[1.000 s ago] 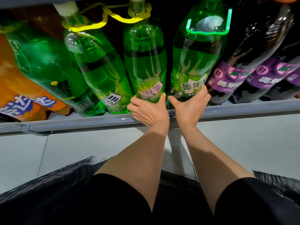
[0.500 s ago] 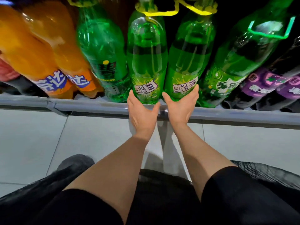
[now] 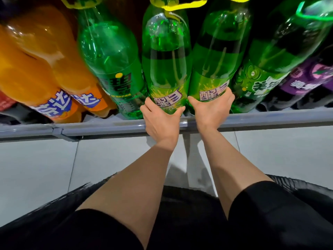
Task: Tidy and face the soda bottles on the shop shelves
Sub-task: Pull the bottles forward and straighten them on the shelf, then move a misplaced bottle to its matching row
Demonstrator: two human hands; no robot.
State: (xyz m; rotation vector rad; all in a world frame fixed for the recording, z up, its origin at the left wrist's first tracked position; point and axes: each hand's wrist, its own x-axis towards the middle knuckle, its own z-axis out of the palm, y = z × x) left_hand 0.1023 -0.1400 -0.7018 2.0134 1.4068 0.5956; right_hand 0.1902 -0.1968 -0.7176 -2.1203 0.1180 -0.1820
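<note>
Two tall green soda bottles joined by a yellow carry handle stand side by side at the front of the grey shelf (image 3: 270,119). My left hand (image 3: 161,121) grips the base of the left green bottle (image 3: 166,60), thumb and fingers curled round it below the label. My right hand (image 3: 212,110) holds the base of the right green bottle (image 3: 219,56) the same way. Both labels face outward.
Left of the pair stands another green bottle (image 3: 110,56), then orange soda bottles (image 3: 36,56). To the right are a green bottle with a green handle (image 3: 281,51) and purple-labelled dark bottles (image 3: 306,82). Pale floor tiles (image 3: 36,168) lie below the shelf.
The view has shifted left along the shelf and closer. My hands moved from the earlier bottles onto the yellow-handled pair and now curl round their bases.
</note>
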